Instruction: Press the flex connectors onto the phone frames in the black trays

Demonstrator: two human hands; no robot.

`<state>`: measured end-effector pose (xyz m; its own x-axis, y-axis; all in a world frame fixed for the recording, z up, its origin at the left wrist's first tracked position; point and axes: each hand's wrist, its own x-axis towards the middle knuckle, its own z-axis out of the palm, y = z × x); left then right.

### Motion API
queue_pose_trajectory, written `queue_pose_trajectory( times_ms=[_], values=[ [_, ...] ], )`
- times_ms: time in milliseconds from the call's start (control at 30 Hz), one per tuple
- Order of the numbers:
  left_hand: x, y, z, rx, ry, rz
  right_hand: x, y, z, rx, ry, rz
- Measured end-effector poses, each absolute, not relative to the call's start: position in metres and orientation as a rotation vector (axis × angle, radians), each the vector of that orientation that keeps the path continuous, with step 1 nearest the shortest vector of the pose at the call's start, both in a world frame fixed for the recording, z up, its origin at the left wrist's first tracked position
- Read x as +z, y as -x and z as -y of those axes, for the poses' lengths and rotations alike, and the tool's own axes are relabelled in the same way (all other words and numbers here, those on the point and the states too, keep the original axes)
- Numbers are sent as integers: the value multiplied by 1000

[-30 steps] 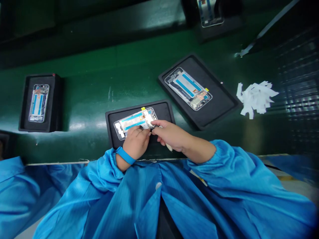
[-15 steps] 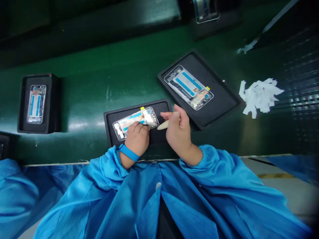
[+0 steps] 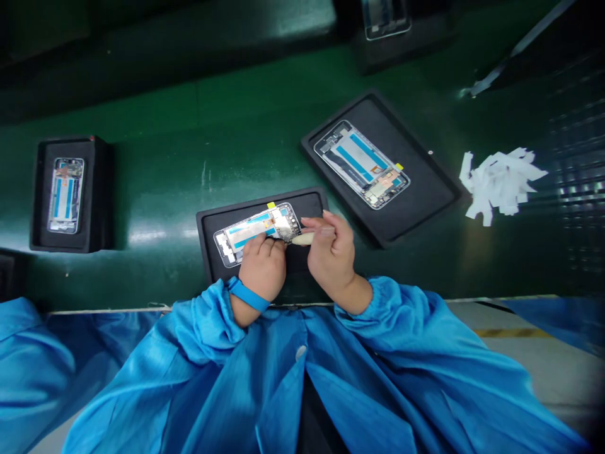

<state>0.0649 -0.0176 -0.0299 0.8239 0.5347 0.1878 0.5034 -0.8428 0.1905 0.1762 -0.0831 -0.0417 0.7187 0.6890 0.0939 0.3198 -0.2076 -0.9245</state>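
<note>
A phone frame (image 3: 258, 231) with blue strips lies in a black tray (image 3: 309, 203) on the green belt right in front of me. My left hand (image 3: 262, 268), with a blue wristband, rests its fingers on the frame's near edge and holds it down. My right hand (image 3: 331, 252) grips a cream plastic stick (image 3: 303, 238), whose tip touches the frame's right end.
A second tray (image 3: 416, 195) with a phone frame (image 3: 362, 164) lies to the right, a third tray (image 3: 97, 189) to the left, another at the top edge (image 3: 392, 44). A heap of white paper strips (image 3: 501, 183) lies far right. The belt's near edge (image 3: 118, 309) runs below my hands.
My right hand lifted off the frame, turned the stick around, and has brought its tip to the frame's right end. My left hand stayed on the frame.
</note>
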Motion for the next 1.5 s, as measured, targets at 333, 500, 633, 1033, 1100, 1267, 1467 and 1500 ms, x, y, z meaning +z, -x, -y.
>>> queue_pose_trajectory(
  times_ms=[333, 500, 633, 1033, 1100, 1267, 1467, 1500],
  values=[
    [-29, -63, 20, 320, -2839, -856, -23, -180, 82, 355, 1943, 1028],
    [-33, -62, 20, 232, -2824, -827, -17, -179, 68, 255, 1874, 1468],
    [-31, -60, 18, 175, -2788, -813, -22, -181, 58, 227, 1799, 1473],
    [-22, -77, -50, 98, -2401, -1201, -34, -181, 57, 589, 1760, 452],
    [-22, -78, -48, -54, -2427, -1195, -33, -181, 56, 606, 1753, 443],
    [-15, -76, -43, -237, -2407, -1161, -31, -182, 57, 623, 1757, 423],
    [-15, -76, -41, -207, -2433, -1185, -28, -187, 50, 685, 1801, 404],
    [-16, -75, -40, -175, -2453, -1188, -27, -188, 48, 691, 1809, 406]
  ],
)
